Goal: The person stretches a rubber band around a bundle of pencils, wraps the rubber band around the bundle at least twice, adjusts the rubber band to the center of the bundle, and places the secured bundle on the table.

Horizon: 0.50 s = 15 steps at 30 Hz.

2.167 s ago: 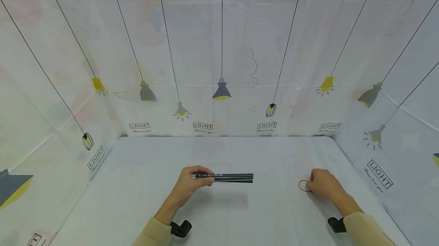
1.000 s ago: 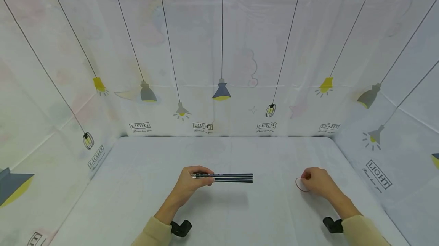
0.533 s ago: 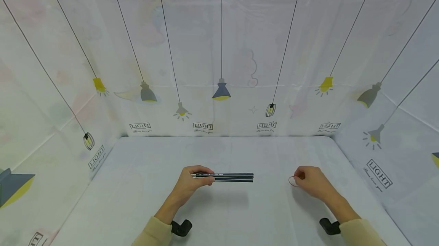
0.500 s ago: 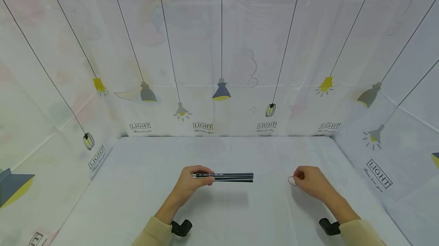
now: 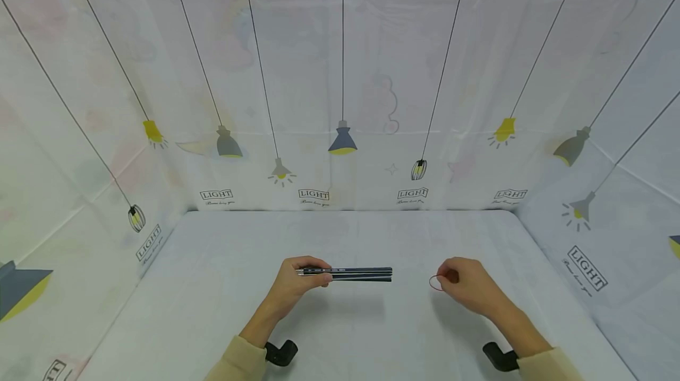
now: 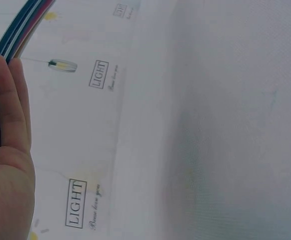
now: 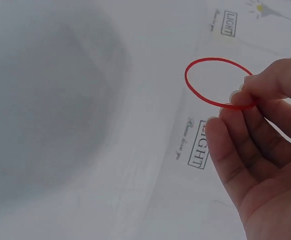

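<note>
My left hand (image 5: 292, 284) grips a bundle of several slim dark pencils (image 5: 366, 270) by their left end, thumb below and fingers above. The bundle lies level over the table, its free ends pointing right. In the left wrist view the pencils (image 6: 16, 32) show at the upper left, partly covered by the fingers. To the right of those free ends, my right hand (image 5: 470, 285) pinches a thin red rubber band (image 5: 430, 283) between thumb and fingertips. The right wrist view shows the rubber band (image 7: 216, 59) hanging slack as an oval loop, apart from the pencils.
A white-covered table (image 5: 239, 239) lies under both hands, which cast shadows on it. Behind and at the sides stand white curtains (image 5: 297, 74) printed with hanging lamps. A black wrist mount (image 5: 281, 354) sits at the left cuff, another mount (image 5: 500, 357) at the right.
My right hand has moved left toward the pencils, bringing the rubber band with it, and has turned somewhat. The left hand and the pencils have stayed almost still.
</note>
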Each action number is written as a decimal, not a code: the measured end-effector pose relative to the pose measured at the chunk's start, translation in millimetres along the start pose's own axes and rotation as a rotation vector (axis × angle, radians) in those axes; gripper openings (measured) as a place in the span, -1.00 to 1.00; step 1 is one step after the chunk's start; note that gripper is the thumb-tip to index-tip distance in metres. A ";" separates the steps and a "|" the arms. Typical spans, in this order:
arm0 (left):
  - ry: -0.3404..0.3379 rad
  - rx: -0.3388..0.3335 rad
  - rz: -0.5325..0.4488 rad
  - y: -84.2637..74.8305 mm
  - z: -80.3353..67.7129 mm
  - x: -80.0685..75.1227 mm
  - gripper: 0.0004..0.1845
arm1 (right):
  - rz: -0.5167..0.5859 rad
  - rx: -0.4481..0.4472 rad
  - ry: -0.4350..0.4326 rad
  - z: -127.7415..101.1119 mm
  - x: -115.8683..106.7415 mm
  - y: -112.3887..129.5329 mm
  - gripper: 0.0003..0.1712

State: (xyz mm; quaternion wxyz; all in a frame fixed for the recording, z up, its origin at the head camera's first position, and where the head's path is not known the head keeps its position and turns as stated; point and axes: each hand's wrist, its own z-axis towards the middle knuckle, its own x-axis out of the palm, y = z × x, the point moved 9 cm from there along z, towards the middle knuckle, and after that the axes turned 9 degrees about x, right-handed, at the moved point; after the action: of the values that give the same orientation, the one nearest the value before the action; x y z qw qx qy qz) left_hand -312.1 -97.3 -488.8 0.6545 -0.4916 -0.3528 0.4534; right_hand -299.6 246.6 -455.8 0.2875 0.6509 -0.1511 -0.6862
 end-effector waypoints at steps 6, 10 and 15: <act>0.002 0.017 -0.002 0.0 -0.3 -0.1 -0.67 | 0.046 -0.043 0.020 -5.1 4.4 21.9 -0.94; 0.002 0.024 -0.003 -1.2 -1.4 0.2 -0.68 | 0.060 -0.083 0.020 -8.5 5.8 37.8 -0.90; -0.004 0.008 -0.009 -0.4 -2.0 -0.3 -0.67 | 0.064 -0.127 0.024 -12.2 7.9 53.4 -0.85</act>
State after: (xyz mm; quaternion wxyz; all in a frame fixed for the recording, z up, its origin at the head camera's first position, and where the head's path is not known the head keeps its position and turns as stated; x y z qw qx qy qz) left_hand -310.2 -98.3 -488.9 0.6577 -0.4865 -0.3545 0.4528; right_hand -276.9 201.8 -432.5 0.3519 0.6345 -0.1244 -0.6769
